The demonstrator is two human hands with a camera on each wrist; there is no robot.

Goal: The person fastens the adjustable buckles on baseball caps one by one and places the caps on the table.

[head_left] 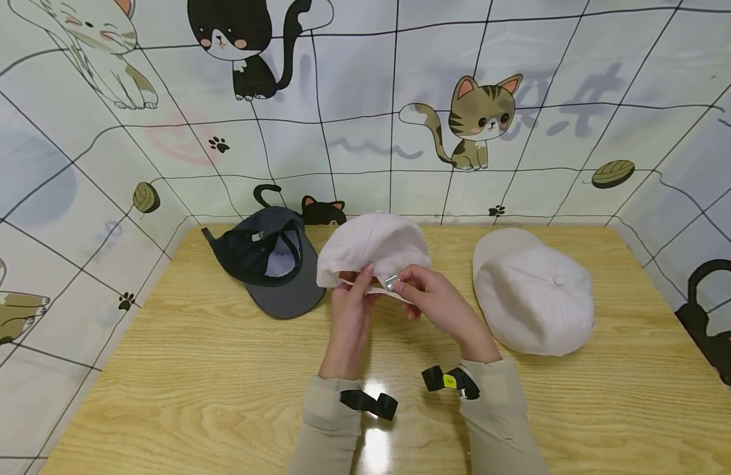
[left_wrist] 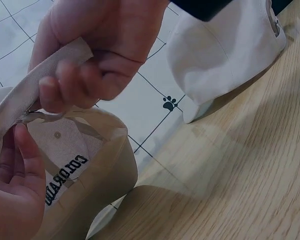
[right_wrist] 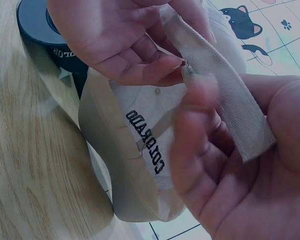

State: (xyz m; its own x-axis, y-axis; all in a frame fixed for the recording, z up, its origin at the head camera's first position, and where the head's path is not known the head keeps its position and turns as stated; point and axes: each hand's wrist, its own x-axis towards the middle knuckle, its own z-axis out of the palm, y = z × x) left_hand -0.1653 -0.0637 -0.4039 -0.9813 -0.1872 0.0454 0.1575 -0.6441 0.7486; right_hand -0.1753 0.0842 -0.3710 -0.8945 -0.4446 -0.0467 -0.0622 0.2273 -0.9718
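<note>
A white cap is held up over the table between both hands, its back opening facing me. My left hand pinches the cap's strap at the left of the opening, thumb on top. With thumb and fingers, my right hand pinches the strap beside a small metal buckle. In the right wrist view, the loose end of the fabric strap runs past the right fingers. Dark COLORADO lettering shows inside the cap in the left wrist view. The fingers partly hide the buckle in both wrist views.
A dark grey cap lies upturned on the left of the wooden table. Another white cap rests crown up on the right. A cat-patterned sheet stands behind and along the sides.
</note>
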